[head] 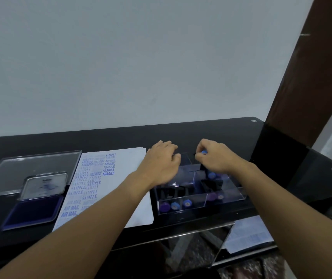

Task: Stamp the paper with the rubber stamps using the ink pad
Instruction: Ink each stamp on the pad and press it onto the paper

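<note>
Item: stamping station on a glossy black bench (pixel 111 137), work well advanced. White paper (pixel 121 160), flat and matte, lies just left of the stamp box. Its left half is already crowded with blue impressions (SAMPLE, AIR MAIL, FRAGILE, AMENDED among those legible), while its right part is blank where visible, so there is room for more. Ink pad (pixel 33 212): a shallow rectangular case with rounded corners at the far left, dark blue felt exposed and its hinged lid (pixel 44 185) standing up. Behind it is a clear flat plastic cover (pixel 20 168). Clear acrylic divided box (pixel 181 202): hard, see-through walls, holding several stamps (pixel 174 206) with black bodies and round blue or purple caps. Left hand (pixel 162 160): rests on the box's left rear corner, fingers lightly bent, nothing held as far as can be seen. Right hand (pixel 215 158): fingertips pinch a blue-capped rubber stamp (pixel 203 152) at the box's rear, seemingly being picked out or put away; which one cannot be told. Judged remaining: ink the next stamp and press it on the blank right side.
</note>
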{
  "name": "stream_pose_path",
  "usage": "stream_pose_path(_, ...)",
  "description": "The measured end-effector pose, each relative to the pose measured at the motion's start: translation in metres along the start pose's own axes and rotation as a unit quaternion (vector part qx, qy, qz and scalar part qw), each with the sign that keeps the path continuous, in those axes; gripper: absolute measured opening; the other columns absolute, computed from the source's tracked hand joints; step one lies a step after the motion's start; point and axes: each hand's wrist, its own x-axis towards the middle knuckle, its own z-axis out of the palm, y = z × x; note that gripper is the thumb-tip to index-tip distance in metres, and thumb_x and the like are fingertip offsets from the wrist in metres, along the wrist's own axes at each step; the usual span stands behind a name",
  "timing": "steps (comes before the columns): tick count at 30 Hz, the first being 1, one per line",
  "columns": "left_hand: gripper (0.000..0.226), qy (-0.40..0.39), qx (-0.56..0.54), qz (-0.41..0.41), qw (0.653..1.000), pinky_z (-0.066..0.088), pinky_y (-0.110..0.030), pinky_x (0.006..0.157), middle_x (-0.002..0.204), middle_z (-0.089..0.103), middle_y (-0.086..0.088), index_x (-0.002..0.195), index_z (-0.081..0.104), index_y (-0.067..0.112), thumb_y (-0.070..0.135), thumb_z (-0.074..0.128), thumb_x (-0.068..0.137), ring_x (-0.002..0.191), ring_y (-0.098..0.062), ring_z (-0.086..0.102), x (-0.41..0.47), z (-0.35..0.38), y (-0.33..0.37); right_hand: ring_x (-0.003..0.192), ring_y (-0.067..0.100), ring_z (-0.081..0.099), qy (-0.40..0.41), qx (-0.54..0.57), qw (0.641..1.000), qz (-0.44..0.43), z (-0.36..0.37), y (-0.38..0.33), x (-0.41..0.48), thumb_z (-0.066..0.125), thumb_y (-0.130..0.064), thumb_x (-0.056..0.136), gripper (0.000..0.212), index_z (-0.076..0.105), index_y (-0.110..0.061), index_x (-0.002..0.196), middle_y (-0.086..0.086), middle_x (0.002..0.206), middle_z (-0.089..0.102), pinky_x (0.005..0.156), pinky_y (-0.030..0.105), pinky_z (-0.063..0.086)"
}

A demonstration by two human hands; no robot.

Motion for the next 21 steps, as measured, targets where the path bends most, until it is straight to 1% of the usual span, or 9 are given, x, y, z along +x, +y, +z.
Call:
stream_pose_path(3,0.043,0.017,-0.006,-0.003,1.000,0.027,-0.031,0.111,0.144,0.050,-0.007,0.140,0.051,0.007,0.024,0.038,0.103,0.138,-0.021,0.035,-0.016,-0.022,-0.008,0.086,0.017,0.061,0.020,0.016,1.000,-0.013,-0.004,-0.021,-0.008,0.044,-0.029,0.096,0.013,0.056,-0.027,0.092,-0.003,0.100,0.063,0.068,0.032,0.050)
stream_pose_path(4,0.041,0.023,-0.007,-0.008,1.000,0.025,-0.029,0.110,0.144,0.050,-0.007,0.139,0.052,0.007,0.023,0.039,0.103,0.138,-0.020,0.035,-0.023,-0.031,-0.012,0.086,0.020,0.062,0.022,0.021,0.999,-0.018,-0.004,-0.030,-0.011,0.043,-0.028,0.096,0.014,0.056,-0.026,0.091,-0.002,0.099,0.064,0.070,0.034,0.052)
stream_pose_path(7,0.029,0.040,-0.014,-0.031,0.999,0.027,-0.029,0.109,0.126,0.053,-0.009,0.121,0.058,0.007,0.022,0.039,0.104,0.121,-0.020,0.039,-0.039,-0.050,-0.025,0.083,0.022,0.062,0.021,0.039,0.999,-0.030,-0.001,-0.057,-0.016,0.042,-0.028,0.096,0.015,0.055,-0.021,0.093,0.001,0.096,0.064,0.064,0.033,0.049)
stream_pose_path(8,0.032,0.047,-0.011,-0.035,0.998,0.026,-0.028,0.110,0.132,0.053,-0.007,0.127,0.056,0.009,0.023,0.039,0.104,0.126,-0.019,0.038,-0.045,-0.056,-0.032,0.083,0.021,0.061,0.018,0.041,0.998,-0.038,0.001,-0.067,-0.017,0.043,-0.029,0.096,0.015,0.055,-0.020,0.094,0.001,0.096,0.063,0.062,0.031,0.046)
stream_pose_path(10,0.042,0.058,-0.008,-0.040,0.997,0.021,-0.028,0.115,0.153,0.041,0.002,0.145,0.046,0.016,0.028,0.039,0.105,0.144,-0.014,0.026,-0.056,-0.066,-0.046,0.085,0.019,0.060,0.013,0.048,0.997,-0.052,0.006,-0.085,-0.020,0.045,-0.029,0.097,0.014,0.054,-0.018,0.097,0.000,0.097,0.062,0.062,0.029,0.044)
stream_pose_path(13,0.045,0.065,-0.006,-0.062,0.996,0.017,-0.030,0.118,0.160,0.032,0.005,0.149,0.041,0.019,0.030,0.039,0.105,0.150,-0.013,0.016,-0.076,-0.082,-0.074,0.081,0.020,0.061,0.004,0.066,0.995,-0.076,0.017,-0.117,-0.025,0.047,-0.028,0.097,0.011,0.054,-0.020,0.095,-0.001,0.094,0.063,0.062,0.030,0.045)
stream_pose_path(18,0.046,0.077,-0.005,-0.104,0.992,0.020,-0.029,0.116,0.158,0.034,0.002,0.148,0.041,0.017,0.030,0.040,0.105,0.148,-0.014,0.023,-0.113,-0.107,-0.119,0.068,0.012,0.054,-0.012,0.085,0.989,-0.122,0.041,-0.170,-0.027,0.048,-0.025,0.095,0.010,0.056,-0.019,0.093,-0.002,0.093,0.062,0.057,0.024,0.039)
stream_pose_path(20,0.043,0.079,0.005,-0.119,0.990,0.024,-0.030,0.115,0.154,0.040,0.001,0.144,0.046,0.017,0.031,0.041,0.104,0.144,-0.014,0.029,-0.125,-0.116,-0.137,0.071,0.012,0.054,-0.020,0.086,0.987,-0.131,0.053,-0.190,-0.027,0.048,-0.027,0.096,0.013,0.056,-0.017,0.096,-0.002,0.094,0.062,0.058,0.025,0.040)
stream_pose_path(21,0.038,0.085,0.007,-0.126,0.988,0.028,-0.030,0.112,0.148,0.046,0.001,0.137,0.052,0.016,0.030,0.042,0.103,0.139,-0.014,0.035,-0.132,-0.122,-0.146,0.073,0.012,0.055,-0.024,0.082,0.987,-0.137,0.060,-0.201,-0.026,0.049,-0.028,0.096,0.014,0.056,-0.016,0.098,-0.002,0.094,0.062,0.059,0.025,0.040)
